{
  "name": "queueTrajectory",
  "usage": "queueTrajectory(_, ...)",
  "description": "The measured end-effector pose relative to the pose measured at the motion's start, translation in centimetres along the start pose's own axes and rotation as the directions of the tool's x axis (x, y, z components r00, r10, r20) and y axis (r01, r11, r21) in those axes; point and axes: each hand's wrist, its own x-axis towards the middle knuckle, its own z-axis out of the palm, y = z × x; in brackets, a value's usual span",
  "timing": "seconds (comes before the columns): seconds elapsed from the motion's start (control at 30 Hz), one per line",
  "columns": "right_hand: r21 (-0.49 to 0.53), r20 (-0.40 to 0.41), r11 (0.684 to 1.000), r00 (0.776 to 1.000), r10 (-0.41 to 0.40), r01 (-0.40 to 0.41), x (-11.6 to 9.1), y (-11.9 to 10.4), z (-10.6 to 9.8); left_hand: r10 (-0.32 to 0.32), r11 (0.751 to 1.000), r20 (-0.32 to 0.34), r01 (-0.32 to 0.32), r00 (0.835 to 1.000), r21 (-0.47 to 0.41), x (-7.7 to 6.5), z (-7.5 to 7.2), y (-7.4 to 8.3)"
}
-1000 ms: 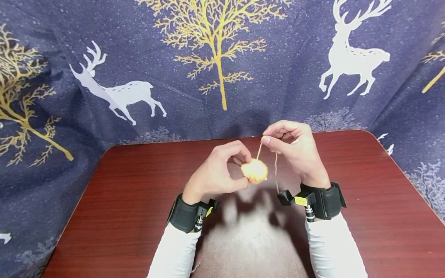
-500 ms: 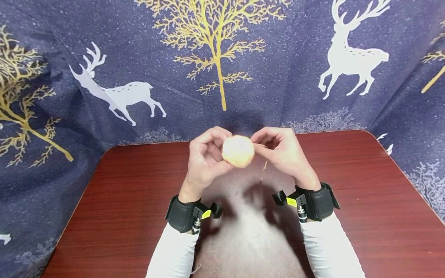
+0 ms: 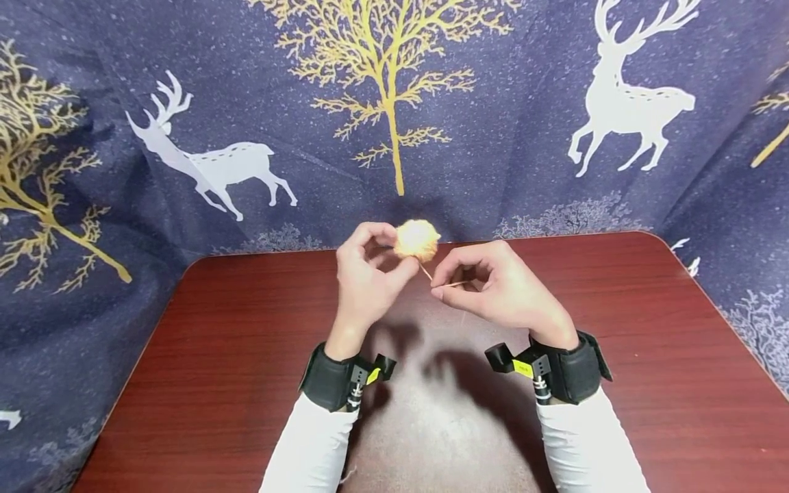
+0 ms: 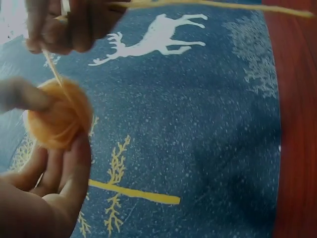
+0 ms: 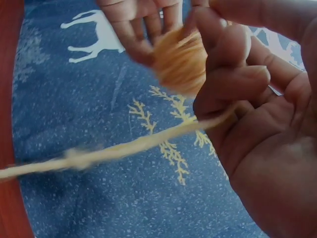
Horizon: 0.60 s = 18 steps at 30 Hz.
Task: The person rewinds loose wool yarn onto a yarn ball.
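Note:
A small fuzzy ball of orange yarn (image 3: 416, 239) is held up over the far part of the table, pinched between the thumb and fingers of my left hand (image 3: 368, 277). In the left wrist view the wound yarn ball (image 4: 59, 115) shows its wraps, with a strand (image 4: 60, 79) running taut from it to the other hand. My right hand (image 3: 493, 284) pinches that strand just right of and below the ball. The loose tail of yarn (image 5: 124, 148) trails out from under its curled fingers in the right wrist view.
The reddish-brown table (image 3: 234, 342) has a worn pale patch (image 3: 444, 424) at its near middle. Dark blue cloth (image 3: 345, 171) printed with deer and trees hangs behind and at the sides. Black camera straps (image 3: 333, 380) circle both wrists.
The yarn ball has moved up and left with my left hand and turned. My right hand has swung from above the ball, past its right side, to below it, still pinching the strand.

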Motion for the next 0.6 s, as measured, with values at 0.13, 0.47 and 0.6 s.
queueTrajectory(0.13, 0.093, -0.063, 0.994, 0.997, -0.055, 0.06, -0.1, 0.1, -0.5, 0.068, 0.973, 0.169, -0.103, 0.983, 0.208, -0.2, 0.0, -0.4)
queueTrajectory(0.47, 0.369, -0.296, 0.922, 0.955, -0.003, 0.117, 0.0, 1.0, -1.1, 0.093, 0.973, 0.576, -0.196, 0.812, 0.12, -0.6, 0.1, -0.2)
queueTrajectory(0.6, 0.379, -0.409, 0.919, 0.91, 0.065, 0.105, 0.3, 1.5, -1.1, 0.114, 0.992, 0.621, -0.126, 0.776, -0.024, -0.7, 0.4, 0.4)
